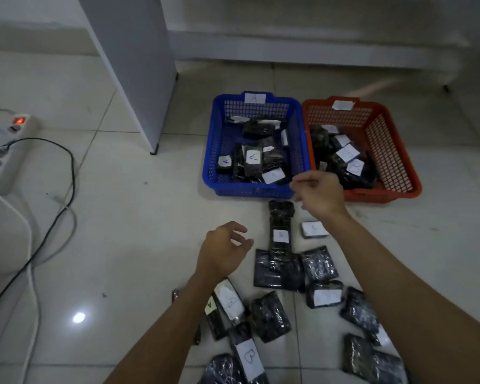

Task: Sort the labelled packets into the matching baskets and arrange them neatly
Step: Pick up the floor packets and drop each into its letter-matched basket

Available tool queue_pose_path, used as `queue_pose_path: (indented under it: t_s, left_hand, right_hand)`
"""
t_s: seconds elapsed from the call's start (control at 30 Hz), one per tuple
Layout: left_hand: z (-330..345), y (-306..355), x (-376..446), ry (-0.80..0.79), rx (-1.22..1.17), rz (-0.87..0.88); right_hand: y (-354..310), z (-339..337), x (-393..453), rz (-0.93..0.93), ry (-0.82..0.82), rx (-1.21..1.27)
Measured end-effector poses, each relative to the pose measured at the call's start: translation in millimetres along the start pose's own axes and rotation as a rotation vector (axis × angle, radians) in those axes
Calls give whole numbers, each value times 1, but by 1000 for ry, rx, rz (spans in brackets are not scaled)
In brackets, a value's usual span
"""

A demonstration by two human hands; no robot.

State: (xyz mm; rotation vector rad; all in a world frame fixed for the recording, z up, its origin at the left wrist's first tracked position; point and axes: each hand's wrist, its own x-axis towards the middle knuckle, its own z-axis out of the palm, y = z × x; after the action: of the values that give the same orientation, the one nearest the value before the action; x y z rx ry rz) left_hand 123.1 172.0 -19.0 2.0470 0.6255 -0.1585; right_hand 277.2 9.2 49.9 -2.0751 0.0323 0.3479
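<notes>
Cables (53, 189) trail from a power strip (4, 151) with a lit red switch, far left of the hands on the tiled floor (122, 231). The left hand (223, 249) hovers loosely curled, holding nothing. Beyond it stands the blue basket (254, 145) labelled A, packets inside. Loose black packets (281, 268) lie scattered between and beneath both forearms. The right hand (319, 194), blurred, hangs relaxed and empty over the near rims where the blue meets the red basket (363, 151), also holding packets.
</notes>
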Motion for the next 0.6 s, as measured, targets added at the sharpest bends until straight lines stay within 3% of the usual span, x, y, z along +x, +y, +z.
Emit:
queue_pose_path:
  t_s: [0.23, 0.43, 0.6]
  left_hand:
    - [51, 23, 17, -126, 107, -118]
    - [74, 56, 29, 5, 287, -282]
    - [81, 54, 36, -39, 180, -310]
  right_hand:
    - [96, -54, -47, 140, 81, -76]
    - [133, -54, -61, 206, -55, -258]
    - [135, -31, -64, 164, -138, -595]
